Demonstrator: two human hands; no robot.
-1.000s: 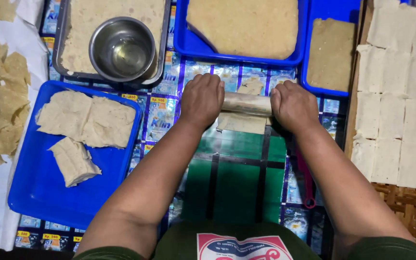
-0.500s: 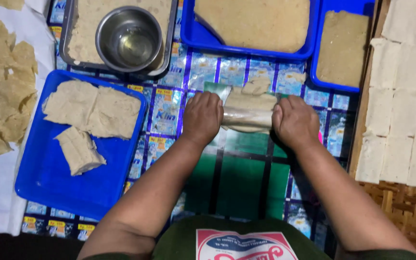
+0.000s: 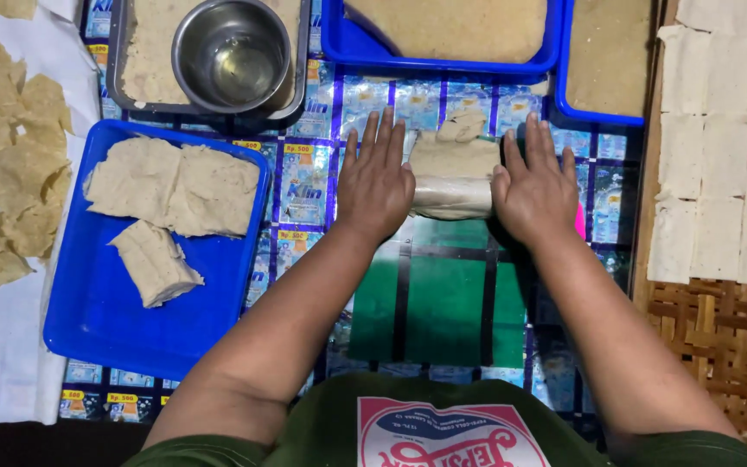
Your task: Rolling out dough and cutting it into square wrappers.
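Both palms press flat, fingers spread and pointing away from the body, neither hand closed around anything: the left hand (image 3: pixel 376 183) and the right hand (image 3: pixel 533 186) bear down on the two ends of a roller (image 3: pixel 451 197) that lies on the shiny plastic work mat (image 3: pixel 443 303), a pale sheet of dough (image 3: pixel 454 156) curling over its middle.

Seen from the head camera, the roller sits farther from the body than half a second ago, and the fingers, then curled over it, are now stretched out. That reads as the forward push of a rolling stroke, the dough being thinned.

The roller's long axis runs left to right across the mat, its ends under the palms.

To the left, a blue tray (image 3: pixel 97 320) holds dough slabs (image 3: pixel 175 186); beyond it stands a steel bowl (image 3: pixel 231 54). Cut white squares (image 3: pixel 724 138) line the right side.
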